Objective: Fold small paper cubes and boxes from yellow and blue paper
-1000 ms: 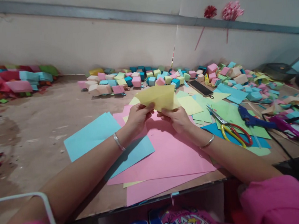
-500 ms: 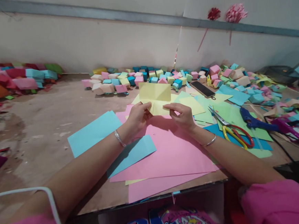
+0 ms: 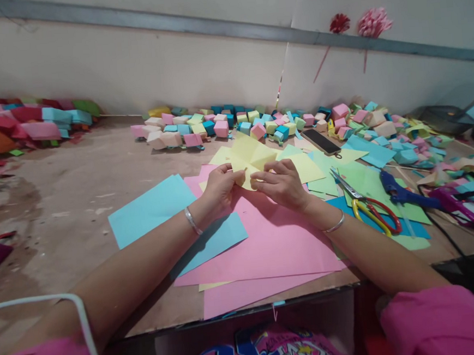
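Between my two hands is a creased yellow sheet of paper (image 3: 248, 150), its folds standing up in uneven planes. My left hand (image 3: 222, 185) pinches its lower left edge between thumb and fingers. At the lower right, my right hand (image 3: 280, 182) is closed on the same sheet, fingers bent over its edge. Below the hands lie large pink sheets (image 3: 267, 246). A light blue sheet (image 3: 153, 208) lies under and beside my left forearm, with another blue piece (image 3: 225, 238) nearer the front.
Scissors (image 3: 368, 205) with red and yellow handles lie right, by a blue glue gun (image 3: 406, 192). Behind are a phone (image 3: 320, 141) and rows of folded paper boxes (image 3: 220, 128). More coloured paper pieces (image 3: 36, 131) pile up at left. A white cable (image 3: 81, 315) crosses my left arm.
The yellow paper was folded over, then opened out with its back half upright; now it is bent along crossing creases. My right hand has shifted its grip, fingers curling further over the sheet.
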Demonstrator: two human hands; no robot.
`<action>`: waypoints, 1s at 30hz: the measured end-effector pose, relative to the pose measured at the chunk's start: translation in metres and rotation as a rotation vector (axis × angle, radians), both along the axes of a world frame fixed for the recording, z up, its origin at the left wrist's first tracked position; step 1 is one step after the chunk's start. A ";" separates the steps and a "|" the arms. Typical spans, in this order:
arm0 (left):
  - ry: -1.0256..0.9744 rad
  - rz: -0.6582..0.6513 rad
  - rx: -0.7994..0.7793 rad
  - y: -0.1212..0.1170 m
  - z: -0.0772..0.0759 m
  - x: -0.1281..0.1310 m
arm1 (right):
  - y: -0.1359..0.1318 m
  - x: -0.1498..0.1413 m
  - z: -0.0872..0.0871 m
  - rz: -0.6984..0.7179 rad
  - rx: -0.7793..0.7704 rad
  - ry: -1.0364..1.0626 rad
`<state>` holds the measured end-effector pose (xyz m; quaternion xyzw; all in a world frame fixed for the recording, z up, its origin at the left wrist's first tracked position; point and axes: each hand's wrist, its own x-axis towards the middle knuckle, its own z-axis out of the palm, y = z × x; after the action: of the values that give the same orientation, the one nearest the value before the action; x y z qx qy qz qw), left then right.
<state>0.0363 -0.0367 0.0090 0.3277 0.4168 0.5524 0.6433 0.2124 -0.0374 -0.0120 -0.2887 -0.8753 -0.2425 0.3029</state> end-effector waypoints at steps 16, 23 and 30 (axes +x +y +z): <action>0.068 -0.198 -0.042 -0.007 -0.001 0.000 | 0.002 -0.006 -0.007 -0.178 -0.169 0.372; 0.034 -0.220 -0.132 -0.006 0.001 -0.002 | 0.002 -0.007 -0.007 -0.085 -0.168 0.371; 0.056 -0.137 -0.054 -0.007 0.001 0.004 | 0.001 -0.009 -0.009 -0.179 -0.189 0.399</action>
<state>0.0403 -0.0437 0.0102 0.3531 0.4261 0.4863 0.6762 0.2031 -0.0366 -0.0208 -0.4343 -0.7877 -0.1236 0.4191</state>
